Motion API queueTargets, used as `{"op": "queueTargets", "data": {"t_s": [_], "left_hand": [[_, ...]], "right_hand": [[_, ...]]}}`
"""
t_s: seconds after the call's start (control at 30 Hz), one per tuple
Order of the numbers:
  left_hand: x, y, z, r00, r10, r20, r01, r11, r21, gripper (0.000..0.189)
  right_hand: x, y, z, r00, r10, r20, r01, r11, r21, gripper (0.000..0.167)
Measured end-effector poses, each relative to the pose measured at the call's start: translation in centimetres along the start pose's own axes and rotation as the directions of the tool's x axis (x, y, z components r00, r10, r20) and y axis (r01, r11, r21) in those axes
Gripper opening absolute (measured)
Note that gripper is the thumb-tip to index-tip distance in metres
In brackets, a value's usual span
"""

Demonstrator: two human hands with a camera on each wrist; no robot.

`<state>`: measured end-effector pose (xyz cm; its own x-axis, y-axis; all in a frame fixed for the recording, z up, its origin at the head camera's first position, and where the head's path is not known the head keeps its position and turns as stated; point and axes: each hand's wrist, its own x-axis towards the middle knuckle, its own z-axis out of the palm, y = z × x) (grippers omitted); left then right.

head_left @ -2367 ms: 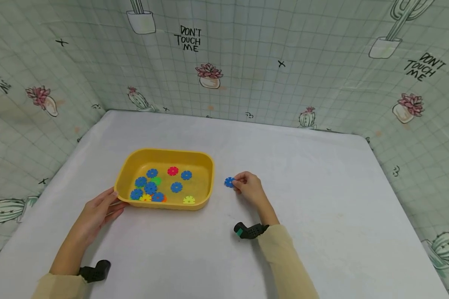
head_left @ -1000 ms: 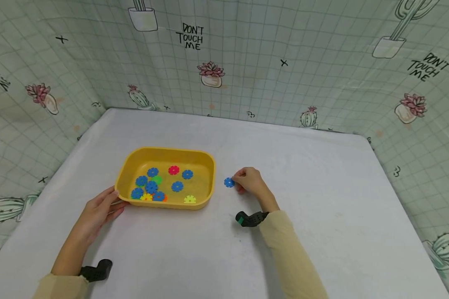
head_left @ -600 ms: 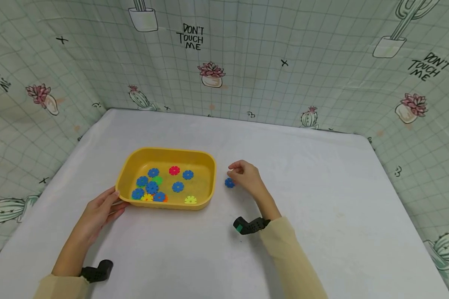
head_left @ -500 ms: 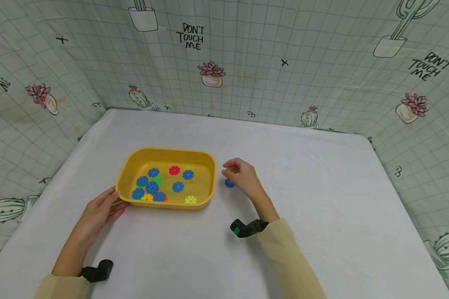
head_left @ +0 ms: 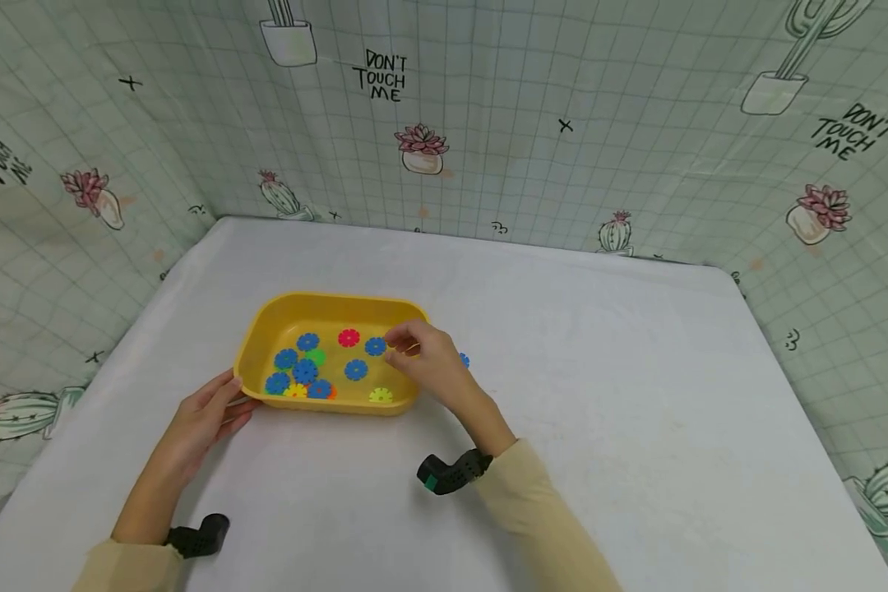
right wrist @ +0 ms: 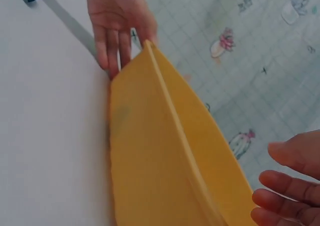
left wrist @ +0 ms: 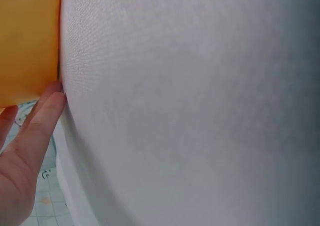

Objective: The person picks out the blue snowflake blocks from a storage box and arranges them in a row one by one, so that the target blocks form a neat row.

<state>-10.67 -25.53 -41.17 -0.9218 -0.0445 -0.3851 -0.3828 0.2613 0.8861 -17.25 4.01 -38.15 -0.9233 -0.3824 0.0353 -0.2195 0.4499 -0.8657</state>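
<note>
The yellow tray (head_left: 333, 410) rests on the white table in the head view, with several notched plastic discs inside it. My left hand (head_left: 209, 413) touches its near-left corner, thumb at the rim and straight fingers along the outer wall. Over the right end of the tray is my right hand (head_left: 431, 362), thumb and fingertips apart with nothing between them. Its fingertips are close to a blue notched disc (head_left: 375, 346) in the tray. Another blue disc (head_left: 465, 360) lies on the table right of the tray, mostly hidden behind the right hand.
Among the discs in the tray are a red one (head_left: 349, 338), a pale yellow one (head_left: 381, 395) and a cluster of blue ones (head_left: 305, 371) at the left. Behind the table (head_left: 636, 395) hangs a grid-patterned cloth (head_left: 488, 99) with printed plants.
The right hand has let go of the blue disc, left it on the table, and moved left over the tray. The left hand has stayed at the tray's corner.
</note>
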Motion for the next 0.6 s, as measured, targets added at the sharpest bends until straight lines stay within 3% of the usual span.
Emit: {"op": "queueTargets", "data": {"t_s": [0.33,0.47,0.6], "left_hand": [[0.1,-0.1,0.2,1.0,-0.013,-0.01,0.013,1.0,0.0,0.067],[0.1,-0.2,0.2,1.0,-0.016,-0.014,0.016,1.0,0.008,0.067],[0.2,-0.4,0.3,1.0,-0.012,-0.022,0.012,1.0,0.013,0.068]], "right_hand": [[1.5,0.0,2.9,0.988,0.072,0.135,-0.062,0.995,-0.077,0.035],[2.2,0.1,3.6,0.985,0.099,0.143,-0.082,0.99,-0.118,0.036],[3.2,0.4,4.1,0.977,0.17,0.132,-0.151,0.978,-0.142,0.037]]}}
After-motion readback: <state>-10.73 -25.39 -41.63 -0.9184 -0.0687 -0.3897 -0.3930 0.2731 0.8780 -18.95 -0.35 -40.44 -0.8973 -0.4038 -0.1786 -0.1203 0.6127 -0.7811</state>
